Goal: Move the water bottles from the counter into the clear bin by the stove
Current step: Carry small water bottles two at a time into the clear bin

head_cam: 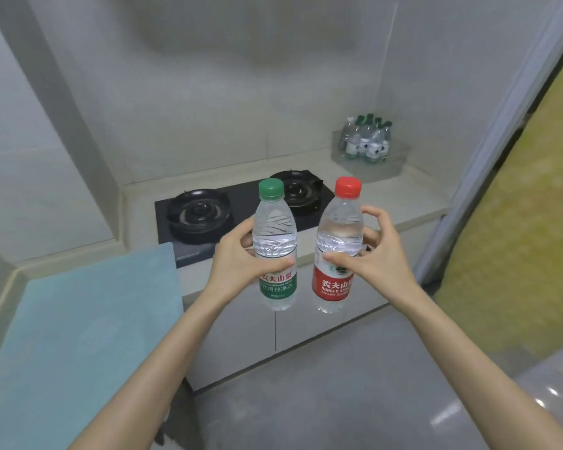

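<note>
My left hand [238, 261] grips a green-capped water bottle [275, 228] with a green label, held upright in the air in front of the stove. My right hand [376, 258] holds a red-capped water bottle [340, 228] with a red label, also upright, just to the right of the first. The clear bin [392, 165] stands on the counter in the far right corner beyond the stove, with several green-capped bottles [368, 141] standing in it.
A black two-burner gas stove [202, 216] is set into the counter between me and the bin. A light blue cloth [78, 326] covers the counter at the left. White cabinet doors [273, 336] are below. A door frame [488, 157] runs along the right.
</note>
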